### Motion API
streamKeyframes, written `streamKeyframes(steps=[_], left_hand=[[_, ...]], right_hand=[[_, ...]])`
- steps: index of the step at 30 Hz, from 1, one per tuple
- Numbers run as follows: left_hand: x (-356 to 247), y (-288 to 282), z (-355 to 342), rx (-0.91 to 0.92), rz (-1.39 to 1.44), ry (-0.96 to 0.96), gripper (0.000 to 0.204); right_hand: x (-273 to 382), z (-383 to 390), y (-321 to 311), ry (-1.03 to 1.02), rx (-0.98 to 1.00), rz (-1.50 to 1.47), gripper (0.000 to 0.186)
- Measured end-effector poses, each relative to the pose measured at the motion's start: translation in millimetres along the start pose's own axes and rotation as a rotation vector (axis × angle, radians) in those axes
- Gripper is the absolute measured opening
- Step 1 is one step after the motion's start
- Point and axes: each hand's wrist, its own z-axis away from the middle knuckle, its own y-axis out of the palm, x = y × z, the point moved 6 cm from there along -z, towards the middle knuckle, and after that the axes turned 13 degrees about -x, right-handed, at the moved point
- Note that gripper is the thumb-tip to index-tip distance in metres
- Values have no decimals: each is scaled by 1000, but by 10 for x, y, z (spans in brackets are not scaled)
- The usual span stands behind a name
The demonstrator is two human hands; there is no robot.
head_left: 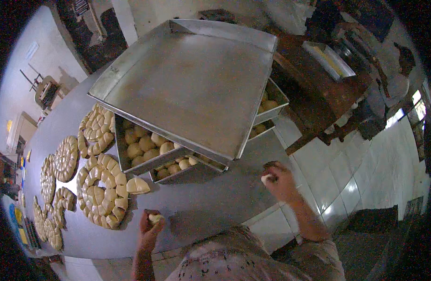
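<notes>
Dough lump at left [156, 218]: held in the left hand [151, 225], on the near side of the top tray [196, 79] and toward its left; clasped in curled fingers, perhaps loosely to spare soft dough.
Dough lump at right [267, 178]: gripped in the right hand [279, 181], near and right of the top tray, by the edge of the tabletop [215, 201]; partly hidden by bent fingers, exact grip too dark to tell.
Dough wedge [138, 186]: lying left of and nearer than the top tray, beside the closest coil; probably left within easy reach.
Dough coils [91, 199]: spread left of the top tray, built of pieces set edge to edge; likely curled round to save room and hold an order.
Dough balls [135, 150]: nestled under the top tray, side by side in the lower trays [273, 113]; perhaps grouped for carrying together.
Top tray: stacked askew over the lower trays, presumably borne by rims so as not to press on dough.
Wooden table [314, 89]: standing beyond and right of the top tray, bearing an oblong tin [329, 61]; apparently used as a side stand.
</notes>
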Motion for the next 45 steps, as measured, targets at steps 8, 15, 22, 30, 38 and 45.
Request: streamKeyframes(steps=[8, 15, 22, 30, 38, 45], left_hand=[[127, 192, 81, 39, -278, 119, 17], [227, 20, 60, 64, -95, -76, 23], [-133, 202, 358, 465, -25, 29, 41], [-201, -297, -289, 298, -663, 685, 36], [-392, -357, -976, -24, -1152, 693, 56], [-383, -313, -801, 81, -933, 791, 33]], right_hand=[[2405, -1266, -736, -500, 263, -482, 47], [2472, -1301, -342, -525, 613, -19, 33], [2540, 53, -191, -909, 536, -703, 29], [856, 883, 1146, -69, 154, -24, 32], [434, 235, 1328, -186, -465, 602, 51], [133, 8, 699, -234, -505, 579, 34]])
